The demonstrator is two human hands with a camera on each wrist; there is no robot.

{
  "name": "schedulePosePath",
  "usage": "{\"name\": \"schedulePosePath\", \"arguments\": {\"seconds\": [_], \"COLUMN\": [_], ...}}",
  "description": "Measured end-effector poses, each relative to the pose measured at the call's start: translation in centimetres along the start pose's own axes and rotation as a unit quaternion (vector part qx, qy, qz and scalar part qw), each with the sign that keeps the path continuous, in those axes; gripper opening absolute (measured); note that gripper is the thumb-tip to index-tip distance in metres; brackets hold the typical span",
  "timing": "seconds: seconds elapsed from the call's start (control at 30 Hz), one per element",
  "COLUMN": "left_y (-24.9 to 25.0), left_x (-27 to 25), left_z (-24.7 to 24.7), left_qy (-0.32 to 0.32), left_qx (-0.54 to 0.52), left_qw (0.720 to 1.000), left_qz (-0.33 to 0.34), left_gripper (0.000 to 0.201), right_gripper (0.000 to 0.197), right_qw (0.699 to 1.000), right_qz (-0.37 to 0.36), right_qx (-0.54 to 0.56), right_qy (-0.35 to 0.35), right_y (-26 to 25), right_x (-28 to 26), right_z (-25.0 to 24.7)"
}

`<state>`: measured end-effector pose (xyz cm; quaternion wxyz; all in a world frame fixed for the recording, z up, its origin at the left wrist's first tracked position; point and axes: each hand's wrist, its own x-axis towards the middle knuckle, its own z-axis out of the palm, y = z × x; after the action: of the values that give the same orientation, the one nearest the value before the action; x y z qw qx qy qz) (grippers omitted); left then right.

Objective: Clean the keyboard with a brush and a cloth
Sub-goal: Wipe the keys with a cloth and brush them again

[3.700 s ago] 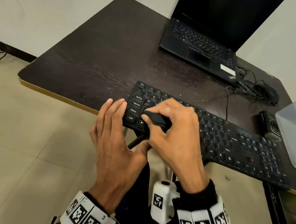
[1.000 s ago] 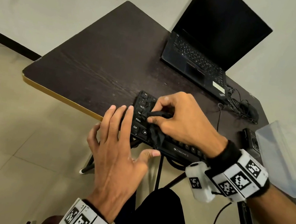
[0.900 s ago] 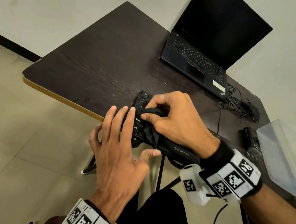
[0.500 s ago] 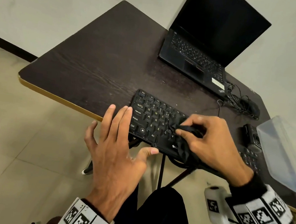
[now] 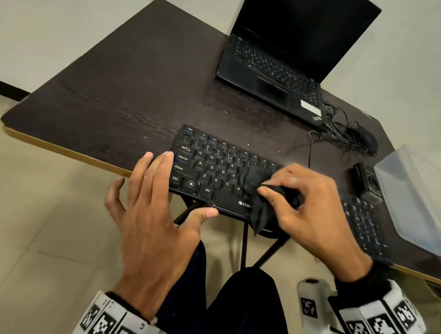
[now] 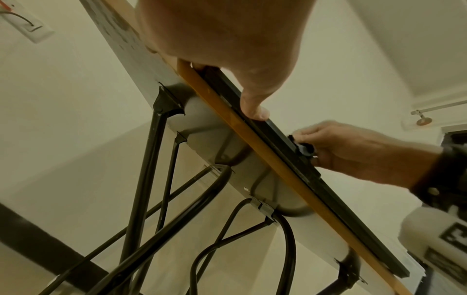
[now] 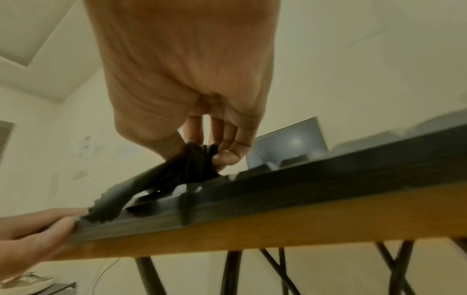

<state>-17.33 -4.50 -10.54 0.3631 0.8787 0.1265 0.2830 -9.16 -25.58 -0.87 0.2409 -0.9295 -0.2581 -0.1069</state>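
Wiping well means the right hand (image 5: 309,206), pinching the bunched black cloth (image 5: 258,197) on the black keyboard (image 5: 208,162) at the table's near edge, rubs gently while the flat, open-fingered left hand (image 5: 152,208) steadies it.

A plain room used as a desk space: a dark wood-grain folding tabletop (image 5: 128,90) against bare cream walls, carrying an open black laptop (image 5: 279,71), a wired black mouse (image 5: 363,138), over beige floor tiles (image 5: 23,225).

The right hand (image 5: 309,206) and black cloth (image 5: 263,197) hide the keyboard's (image 5: 208,165) middle keys (its brand label half covered).
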Motion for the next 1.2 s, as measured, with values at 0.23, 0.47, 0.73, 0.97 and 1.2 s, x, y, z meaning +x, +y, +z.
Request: {"name": "schedulePosePath", "arguments": {"seconds": [0.23,0.47,0.73,0.97,1.2], "left_y": [0.2,0.4,0.1,-0.4,-0.4], "left_x": [0.0,0.0,0.0,0.1,0.2], "left_z": [-0.2,-0.2,-0.1,-0.4,-0.1], "left_qy": [-0.005,-0.008,0.002,0.001,0.007], "left_qx": [0.004,-0.009,0.010,0.019,-0.019], "left_qw": [1.000,1.000,1.000,1.000,0.999], "left_qz": [-0.002,-0.013,0.007,0.024,0.029], "left_gripper": [0.100,0.098,0.097,0.093,0.100], "right_gripper": [0.012,0.027,0.004,0.004,0.018], "right_qw": [0.996,0.987,0.991,0.993,0.978], "right_qz": [0.081,0.153,0.041,-0.041,0.101], "right_qx": [-0.023,0.030,0.074,0.053,-0.063], "right_qy": [0.037,0.049,0.100,0.098,0.174], "right_y": [2.2,3.7,-2.6,-5.0,3.2], "right_x": [-2.8,-4.0,-1.8,-0.9,-6.7], "right_z": [-2.4,-3.1,4.0,6.1,-0.4]}}
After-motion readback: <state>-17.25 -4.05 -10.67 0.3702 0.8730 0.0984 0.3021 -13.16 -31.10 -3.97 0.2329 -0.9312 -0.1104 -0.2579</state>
